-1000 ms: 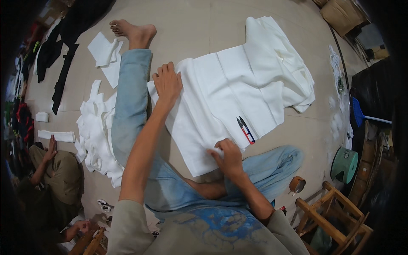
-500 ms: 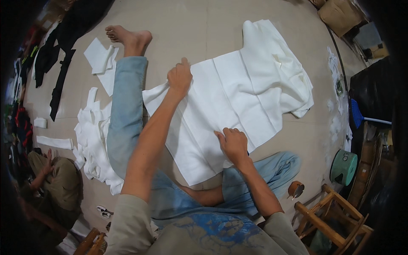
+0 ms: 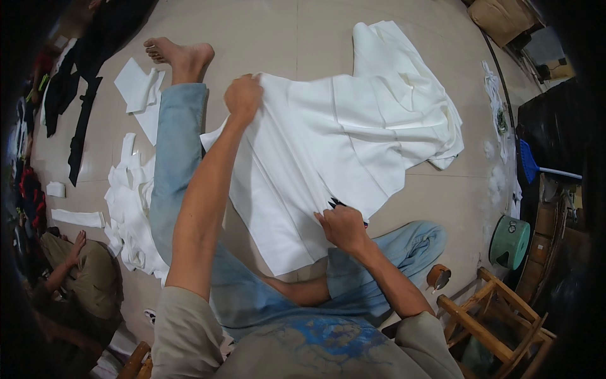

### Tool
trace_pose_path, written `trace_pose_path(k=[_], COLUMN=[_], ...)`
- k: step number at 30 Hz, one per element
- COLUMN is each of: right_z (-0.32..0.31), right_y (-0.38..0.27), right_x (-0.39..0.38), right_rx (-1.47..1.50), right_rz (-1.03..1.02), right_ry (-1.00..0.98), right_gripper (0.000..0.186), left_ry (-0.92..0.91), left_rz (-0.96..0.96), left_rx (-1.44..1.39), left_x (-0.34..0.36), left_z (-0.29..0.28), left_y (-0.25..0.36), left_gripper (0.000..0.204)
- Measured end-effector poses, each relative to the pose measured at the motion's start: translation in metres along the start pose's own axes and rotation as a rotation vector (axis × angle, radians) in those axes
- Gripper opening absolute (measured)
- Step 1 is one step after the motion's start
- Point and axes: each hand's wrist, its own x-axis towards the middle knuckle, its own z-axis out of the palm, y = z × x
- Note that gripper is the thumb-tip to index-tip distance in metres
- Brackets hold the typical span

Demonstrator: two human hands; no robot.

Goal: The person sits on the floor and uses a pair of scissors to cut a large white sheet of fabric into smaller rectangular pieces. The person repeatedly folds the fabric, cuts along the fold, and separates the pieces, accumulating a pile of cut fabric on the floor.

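Note:
A large white cloth [image 3: 297,148] lies spread over the floor before me, with long creases or seam lines across it and a bunched heap at its far right. My left hand [image 3: 243,98] is closed on its far left edge. Nearer to me, my right hand [image 3: 344,228] pinches the near part of the cloth. Black pointed blades, seemingly of small scissors [image 3: 336,203], stick out of that same hand; their handles are mostly hidden. Between the two hands the cloth is drawn into straight, taut folds.
White cloth pieces [image 3: 129,211] lie beside my outstretched left leg. Black cloth strips [image 3: 82,126] are farther left, near another person's hand [image 3: 77,246]. On the right are a wooden stool [image 3: 480,322], a green round container [image 3: 510,242] and a blue brush-like tool [image 3: 529,164].
My left hand has moved left and away from me, pulling the cloth's edge. My right hand has closed on the cloth, and the black blades now show. The cloth between them has tightened.

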Motion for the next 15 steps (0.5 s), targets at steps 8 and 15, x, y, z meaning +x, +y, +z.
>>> trace_pose_path(k=[8,15], right_z=[-0.009,-0.037], right_y=[-0.001,-0.024], right_x=[-0.003,-0.065], right_rx=[0.026,0.012], right_rz=[0.089,0.512], right_ry=[-0.018,-0.082], right_gripper=[0.033,0.042], left_ry=[-0.112,-0.41], left_rz=[0.144,1.162], left_rx=[0.126,-0.08], left_x=[-0.012,-0.161], left_z=[-0.009,-0.027], left_y=[0.021,0.035], left_gripper=[0.033,0.062])
